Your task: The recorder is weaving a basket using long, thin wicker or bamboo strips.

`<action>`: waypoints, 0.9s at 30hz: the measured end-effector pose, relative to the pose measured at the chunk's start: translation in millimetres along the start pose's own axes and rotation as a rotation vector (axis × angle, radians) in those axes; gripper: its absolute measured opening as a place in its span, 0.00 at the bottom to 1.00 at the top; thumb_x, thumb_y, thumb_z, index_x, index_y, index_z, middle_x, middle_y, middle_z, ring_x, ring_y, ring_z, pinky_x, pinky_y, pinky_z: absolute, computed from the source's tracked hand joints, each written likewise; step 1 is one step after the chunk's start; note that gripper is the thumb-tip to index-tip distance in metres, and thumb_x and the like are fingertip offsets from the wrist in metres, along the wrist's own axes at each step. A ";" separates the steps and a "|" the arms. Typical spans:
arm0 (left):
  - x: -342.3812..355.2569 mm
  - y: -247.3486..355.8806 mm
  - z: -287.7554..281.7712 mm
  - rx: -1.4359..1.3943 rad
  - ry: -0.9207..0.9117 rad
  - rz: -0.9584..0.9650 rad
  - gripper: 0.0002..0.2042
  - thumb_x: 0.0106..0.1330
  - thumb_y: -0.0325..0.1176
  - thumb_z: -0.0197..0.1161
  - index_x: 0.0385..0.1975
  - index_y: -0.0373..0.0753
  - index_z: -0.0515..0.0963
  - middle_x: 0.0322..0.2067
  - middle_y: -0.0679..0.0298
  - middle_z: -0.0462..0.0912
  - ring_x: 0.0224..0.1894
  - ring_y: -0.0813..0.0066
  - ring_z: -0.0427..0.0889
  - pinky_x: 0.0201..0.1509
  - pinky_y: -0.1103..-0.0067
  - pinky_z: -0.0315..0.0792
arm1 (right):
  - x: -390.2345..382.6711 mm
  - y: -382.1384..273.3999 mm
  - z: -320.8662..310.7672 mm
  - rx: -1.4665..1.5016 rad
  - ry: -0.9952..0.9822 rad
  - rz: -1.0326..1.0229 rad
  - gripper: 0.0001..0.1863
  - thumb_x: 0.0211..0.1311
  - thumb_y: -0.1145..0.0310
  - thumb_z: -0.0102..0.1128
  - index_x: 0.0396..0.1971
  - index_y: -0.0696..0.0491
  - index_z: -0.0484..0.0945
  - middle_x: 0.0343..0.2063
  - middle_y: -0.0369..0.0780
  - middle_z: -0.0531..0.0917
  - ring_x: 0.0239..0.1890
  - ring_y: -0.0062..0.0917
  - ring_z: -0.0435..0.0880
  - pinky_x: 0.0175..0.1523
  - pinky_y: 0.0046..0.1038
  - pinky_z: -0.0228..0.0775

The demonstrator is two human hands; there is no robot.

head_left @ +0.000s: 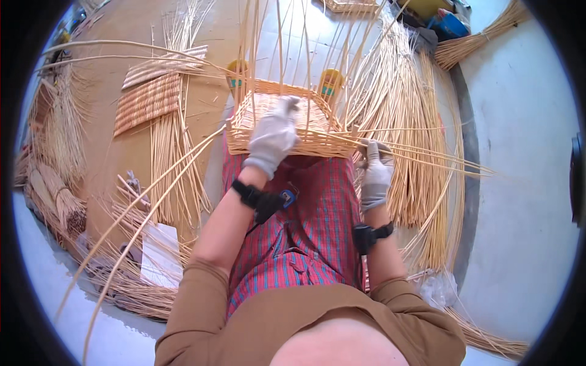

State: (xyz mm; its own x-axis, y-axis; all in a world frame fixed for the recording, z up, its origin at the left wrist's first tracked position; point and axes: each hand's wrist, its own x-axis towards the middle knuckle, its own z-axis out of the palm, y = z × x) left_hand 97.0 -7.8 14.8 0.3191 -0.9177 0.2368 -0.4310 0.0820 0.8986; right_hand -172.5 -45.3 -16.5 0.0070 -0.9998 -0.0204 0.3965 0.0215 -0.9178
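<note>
Across our lap, on the red checked cloth (329, 201), sits the half-made basket (317, 146), its long side running left to right and its floor facing up. Bare uprights (280, 49) stand from its walls, leaning away from us toward the top of the view.

Our gloved left hand (273, 135) is over the near wall, left of the middle, fingers curled inward above the basket floor. Whether that grip is pinching an upright or only bent, we cannot tell. Our gloved right hand (375, 165) is just outside the near right corner, thumb up, fingers folded; the blur keeps us from telling whether its grip is closed on anything.

What matters most, we judge, is that corner: the loose canes (430, 155) leave it and trail off to the right, roughly in line with the basket's long axis. They lie right beside the right hand, which is clearly the nearer one, while the left is better placed for the uprights. From the right grip, the basket lies to the left and slightly farther from us.
</note>
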 end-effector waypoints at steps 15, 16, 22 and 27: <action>18.6 27.1 42.7 -0.035 -0.387 -0.637 0.20 0.75 0.43 0.64 0.60 0.38 0.75 0.26 0.58 0.84 0.18 0.69 0.80 0.25 0.70 0.76 | 3.3 -32.1 11.6 -0.319 0.473 0.094 0.10 0.83 0.65 0.50 0.51 0.54 0.76 0.35 0.38 0.86 0.32 0.20 0.86 0.36 0.26 0.83; 12.6 28.0 42.2 -0.094 -0.363 -0.606 0.21 0.74 0.42 0.64 0.62 0.39 0.74 0.26 0.57 0.84 0.18 0.69 0.80 0.25 0.70 0.76 | -19.5 -27.9 -4.5 -0.374 0.337 0.179 0.10 0.83 0.65 0.52 0.48 0.53 0.79 0.36 0.38 0.88 0.33 0.17 0.87 0.33 0.24 0.81; -87.5 -20.4 -14.6 0.009 0.325 -0.016 0.14 0.71 0.30 0.66 0.55 0.38 0.78 0.40 0.60 0.82 0.39 0.69 0.83 0.45 0.71 0.79 | -78.8 -1.4 97.4 -0.705 -0.555 -0.267 0.13 0.77 0.72 0.60 0.56 0.55 0.82 0.44 0.40 0.89 0.48 0.26 0.89 0.52 0.28 0.81; -133.3 -93.6 -51.8 0.118 0.288 -0.309 0.11 0.76 0.35 0.61 0.51 0.36 0.80 0.42 0.61 0.83 0.39 0.69 0.83 0.46 0.71 0.78 | -126.6 3.0 244.4 -0.975 -0.822 -0.764 0.27 0.66 0.70 0.56 0.66 0.44 0.77 0.61 0.45 0.82 0.63 0.41 0.81 0.67 0.37 0.74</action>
State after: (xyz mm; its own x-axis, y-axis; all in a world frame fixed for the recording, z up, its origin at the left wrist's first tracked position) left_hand 138.5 126.9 -81.7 0.6635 -0.7447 0.0721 -0.3665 -0.2396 0.8990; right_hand 52.2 81.0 80.3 0.7213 -0.4834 0.4960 -0.2109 -0.8354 -0.5076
